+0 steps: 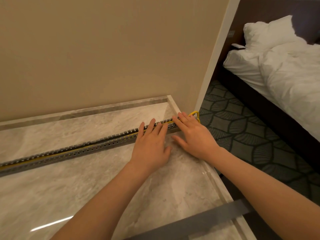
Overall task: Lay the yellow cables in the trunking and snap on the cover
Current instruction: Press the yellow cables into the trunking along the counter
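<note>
The slotted grey trunking [97,146] lies diagonally across the marble tabletop [86,187], uncovered. The yellow cables [57,154] run inside its channel and loop out at the far right end. The left hand [150,148] and right hand [194,135] rest flat on that end, fingers [152,124] extended and gripping nothing. The grey cover [199,220] lies apart at the near tabletop edge.
</note>
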The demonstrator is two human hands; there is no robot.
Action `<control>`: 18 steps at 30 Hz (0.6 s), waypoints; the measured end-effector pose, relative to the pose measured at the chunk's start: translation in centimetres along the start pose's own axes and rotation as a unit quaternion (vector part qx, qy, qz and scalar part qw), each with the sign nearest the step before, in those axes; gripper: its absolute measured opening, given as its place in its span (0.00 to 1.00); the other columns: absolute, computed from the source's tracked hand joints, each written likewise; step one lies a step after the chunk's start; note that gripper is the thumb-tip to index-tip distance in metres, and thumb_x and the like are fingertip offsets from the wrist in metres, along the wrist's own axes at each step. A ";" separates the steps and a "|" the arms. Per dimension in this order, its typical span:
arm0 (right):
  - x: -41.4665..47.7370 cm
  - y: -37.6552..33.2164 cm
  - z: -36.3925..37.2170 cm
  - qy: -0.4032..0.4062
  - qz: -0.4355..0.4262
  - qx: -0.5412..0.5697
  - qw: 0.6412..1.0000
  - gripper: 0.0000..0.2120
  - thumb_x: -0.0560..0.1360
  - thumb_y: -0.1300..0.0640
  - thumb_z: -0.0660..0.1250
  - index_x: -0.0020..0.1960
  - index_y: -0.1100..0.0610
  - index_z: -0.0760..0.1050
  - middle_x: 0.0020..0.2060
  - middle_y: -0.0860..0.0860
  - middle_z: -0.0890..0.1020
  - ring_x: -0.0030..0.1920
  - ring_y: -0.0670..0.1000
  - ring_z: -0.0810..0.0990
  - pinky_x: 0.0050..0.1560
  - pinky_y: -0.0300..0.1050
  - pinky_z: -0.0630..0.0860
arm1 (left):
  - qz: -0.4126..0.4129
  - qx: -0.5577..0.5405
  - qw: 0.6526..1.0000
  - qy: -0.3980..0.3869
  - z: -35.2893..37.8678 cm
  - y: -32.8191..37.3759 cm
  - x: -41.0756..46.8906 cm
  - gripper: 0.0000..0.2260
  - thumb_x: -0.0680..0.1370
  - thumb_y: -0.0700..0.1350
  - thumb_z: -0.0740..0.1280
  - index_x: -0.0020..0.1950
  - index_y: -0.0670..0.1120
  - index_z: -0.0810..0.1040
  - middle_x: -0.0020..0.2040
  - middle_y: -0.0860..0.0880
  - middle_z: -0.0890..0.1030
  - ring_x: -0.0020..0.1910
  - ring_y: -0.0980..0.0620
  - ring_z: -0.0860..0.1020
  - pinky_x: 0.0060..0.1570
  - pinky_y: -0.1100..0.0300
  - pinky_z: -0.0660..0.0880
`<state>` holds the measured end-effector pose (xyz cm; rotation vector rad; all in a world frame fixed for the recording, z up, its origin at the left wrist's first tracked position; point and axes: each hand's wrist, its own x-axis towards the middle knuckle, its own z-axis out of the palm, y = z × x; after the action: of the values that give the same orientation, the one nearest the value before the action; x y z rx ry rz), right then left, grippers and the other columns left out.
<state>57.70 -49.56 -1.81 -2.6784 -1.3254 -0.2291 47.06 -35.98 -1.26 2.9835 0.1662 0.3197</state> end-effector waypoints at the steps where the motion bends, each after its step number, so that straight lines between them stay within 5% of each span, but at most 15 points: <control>1: 0.0 0.0 0.0 -0.007 0.001 0.003 1.000 0.31 0.77 0.41 0.55 0.75 0.54 0.52 0.74 0.55 0.58 0.74 0.51 0.52 0.73 0.46 0.47 | 0.000 -0.001 1.000 0.002 0.0 0.0 0.0 0.30 0.77 0.57 0.56 0.75 0.47 0.52 0.75 0.49 0.60 0.75 0.48 0.49 0.72 0.47 0.43; 7: 0.4 1.7 -1.5 0.036 0.040 0.100 0.994 0.23 0.78 0.46 0.57 0.70 0.55 0.65 0.69 0.54 0.68 0.70 0.53 0.63 0.71 0.47 0.51 | -0.016 -0.026 0.999 -0.034 0.4 -0.4 0.5 0.31 0.79 0.55 0.56 0.76 0.48 0.46 0.78 0.48 0.45 0.76 0.47 0.42 0.72 0.47 0.42; 9: 0.3 3.2 -1.3 0.049 0.084 0.145 0.985 0.20 0.79 0.48 0.55 0.66 0.57 0.68 0.64 0.55 0.73 0.65 0.55 0.70 0.67 0.47 0.60 | -0.018 -0.028 0.998 -0.052 0.6 -0.6 0.9 0.31 0.79 0.56 0.55 0.76 0.50 0.44 0.77 0.48 0.43 0.75 0.46 0.41 0.72 0.46 0.42; 14: 0.9 6.1 0.1 -0.031 0.285 0.412 0.865 0.25 0.80 0.42 0.42 0.72 0.51 0.61 0.71 0.51 0.67 0.71 0.51 0.62 0.65 0.42 0.55 | -0.028 -0.053 0.995 -0.081 1.0 -0.9 1.5 0.31 0.79 0.57 0.56 0.76 0.54 0.42 0.77 0.48 0.43 0.75 0.45 0.41 0.72 0.44 0.41; 18: 1.7 5.8 1.8 -0.026 0.348 0.536 0.768 0.23 0.80 0.42 0.43 0.59 0.48 0.74 0.66 0.53 0.73 0.69 0.53 0.66 0.72 0.52 0.56 | -0.024 -0.065 0.994 -0.086 1.2 -1.2 1.6 0.31 0.78 0.57 0.57 0.76 0.55 0.44 0.77 0.49 0.42 0.75 0.47 0.41 0.72 0.45 0.40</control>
<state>63.43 -51.39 -3.61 -1.8992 -0.1683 0.5359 48.72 -34.75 -2.29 2.8541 0.1897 0.0637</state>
